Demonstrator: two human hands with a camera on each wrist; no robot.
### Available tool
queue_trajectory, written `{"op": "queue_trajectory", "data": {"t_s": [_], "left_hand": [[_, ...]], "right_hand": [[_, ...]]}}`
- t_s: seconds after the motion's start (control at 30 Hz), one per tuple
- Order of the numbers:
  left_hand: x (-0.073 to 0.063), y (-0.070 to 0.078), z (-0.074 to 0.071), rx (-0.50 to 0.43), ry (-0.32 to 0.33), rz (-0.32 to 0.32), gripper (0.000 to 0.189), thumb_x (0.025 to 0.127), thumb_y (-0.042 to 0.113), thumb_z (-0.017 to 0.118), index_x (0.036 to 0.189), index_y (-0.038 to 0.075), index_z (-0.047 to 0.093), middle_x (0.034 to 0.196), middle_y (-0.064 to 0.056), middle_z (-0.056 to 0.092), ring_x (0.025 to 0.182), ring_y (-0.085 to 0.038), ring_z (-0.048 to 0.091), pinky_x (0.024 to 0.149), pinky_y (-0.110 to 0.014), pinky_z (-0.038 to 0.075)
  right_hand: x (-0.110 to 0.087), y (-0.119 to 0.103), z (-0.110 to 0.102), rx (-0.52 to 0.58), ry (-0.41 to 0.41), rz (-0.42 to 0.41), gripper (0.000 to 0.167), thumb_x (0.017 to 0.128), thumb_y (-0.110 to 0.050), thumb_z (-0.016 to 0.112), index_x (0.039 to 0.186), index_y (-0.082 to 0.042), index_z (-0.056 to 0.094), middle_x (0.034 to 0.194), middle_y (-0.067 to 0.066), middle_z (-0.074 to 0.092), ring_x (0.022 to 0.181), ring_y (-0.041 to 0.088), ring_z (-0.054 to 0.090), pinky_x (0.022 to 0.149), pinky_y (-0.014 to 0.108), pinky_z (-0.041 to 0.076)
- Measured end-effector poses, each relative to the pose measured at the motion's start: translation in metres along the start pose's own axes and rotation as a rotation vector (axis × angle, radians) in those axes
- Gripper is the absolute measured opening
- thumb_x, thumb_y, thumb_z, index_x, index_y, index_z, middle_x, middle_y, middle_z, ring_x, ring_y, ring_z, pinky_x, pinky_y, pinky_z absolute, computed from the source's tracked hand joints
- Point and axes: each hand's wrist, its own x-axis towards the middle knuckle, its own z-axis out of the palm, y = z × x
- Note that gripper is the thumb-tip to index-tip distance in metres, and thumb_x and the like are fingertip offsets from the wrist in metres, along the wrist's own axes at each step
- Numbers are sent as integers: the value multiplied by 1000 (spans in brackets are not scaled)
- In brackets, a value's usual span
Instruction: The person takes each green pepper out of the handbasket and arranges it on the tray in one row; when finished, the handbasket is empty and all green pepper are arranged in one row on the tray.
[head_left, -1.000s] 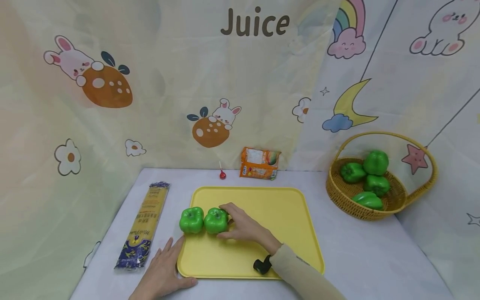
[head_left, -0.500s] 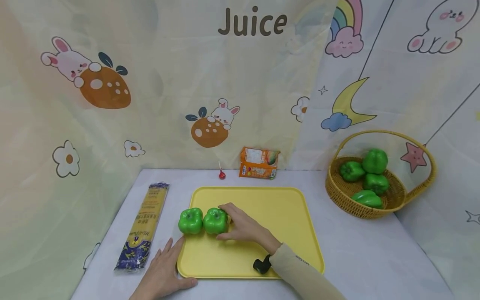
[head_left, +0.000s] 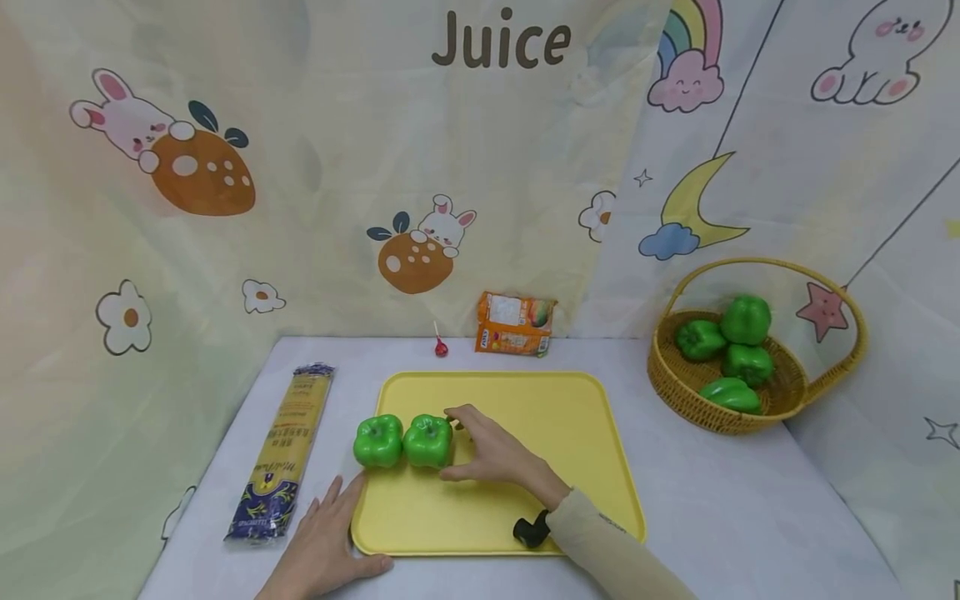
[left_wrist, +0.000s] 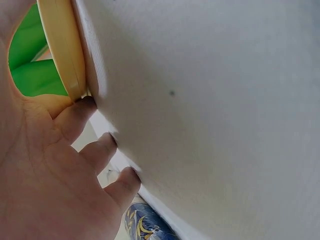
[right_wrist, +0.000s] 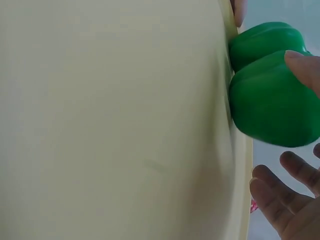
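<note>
Two green bell peppers stand side by side at the left edge of a yellow tray (head_left: 536, 417): the left pepper (head_left: 378, 442) and the right pepper (head_left: 427, 442). My right hand (head_left: 491, 450) is just right of the right pepper, thumb and fingers spread apart. In the right wrist view, a gap shows between the fingers (right_wrist: 270, 192) and that pepper (right_wrist: 275, 102), while the thumb overlaps its side. My left hand (head_left: 322, 537) rests at the tray's front left corner, thumb along the front edge. Its fingers lie extended beside the tray's rim (left_wrist: 62, 47) in the left wrist view.
A wicker basket (head_left: 693, 407) with several green peppers stands at the right. Left of the tray lies a spaghetti packet (head_left: 281, 458). Behind the tray are a red lollipop (head_left: 441, 347) and an orange packet (head_left: 514, 325). A printed cloth hangs behind the white table (head_left: 720, 500).
My right hand has loosened from the right pepper and drawn slightly to the right, fingers spreading. Both peppers stay standing on the tray; my left hand keeps its place.
</note>
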Motion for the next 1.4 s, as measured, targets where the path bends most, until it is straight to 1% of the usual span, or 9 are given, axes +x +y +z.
{"op": "queue_trajectory", "data": {"t_s": [0.13,0.3,0.37,0.53,0.8,0.93,1.07,1.23,1.4], "left_hand": [[0,1,0,3,0,6,143,50,84,78,161,12,23,165,-18,30,152,-50,19,122,-72,14],[-2,-1,-1,0,18,25,143,51,85,77,161,12,22,165,-17,30,153,-49,18,122,-71,14],[-2,-2,-1,2,23,39,142,51,84,77,161,12,22,165,-18,30,153,-49,18,121,-71,15],[-1,-1,-1,7,18,40,142,52,84,77,161,11,21,165,-18,30,153,-50,18,121,-72,15],[0,1,-1,17,10,30,143,51,84,77,161,10,22,164,-20,30,152,-51,18,121,-73,15],[0,1,0,6,-9,-4,144,50,85,77,161,11,21,165,-20,29,153,-51,17,122,-72,15],[-1,1,0,9,-11,-9,143,51,84,78,161,11,22,164,-20,31,152,-51,18,121,-73,16],[-1,1,-1,19,-7,-8,143,51,84,78,161,10,22,164,-21,31,152,-51,19,121,-73,16],[-1,1,-1,25,5,12,143,51,85,76,161,11,22,164,-21,30,152,-51,18,121,-72,15]], "right_hand": [[-10,10,-6,6,9,33,92,78,-49,83,150,-12,41,142,3,54,126,21,59,102,40,56],[-20,24,-17,1,25,94,92,78,-48,83,151,-14,39,144,2,53,128,21,58,103,42,55],[-25,29,-22,7,42,112,92,78,-48,83,151,-13,40,144,1,53,128,22,58,103,43,56],[-41,37,-40,51,96,153,91,77,-47,85,150,-13,42,145,3,53,127,25,58,99,47,56],[-71,59,-83,84,202,216,91,78,-44,85,151,-12,39,144,14,52,128,32,55,98,54,54],[-85,71,-111,43,273,247,91,80,-45,84,151,-11,37,143,13,52,127,34,54,96,55,54],[-97,84,-135,-6,329,281,90,82,-45,82,152,-9,37,143,14,51,127,36,54,95,55,54],[-113,98,-153,-23,367,328,89,85,-45,79,152,-6,36,143,16,50,127,37,53,95,56,52],[-132,108,-167,-61,401,395,87,87,-47,76,150,-3,37,143,19,51,126,39,52,97,59,50]]}}
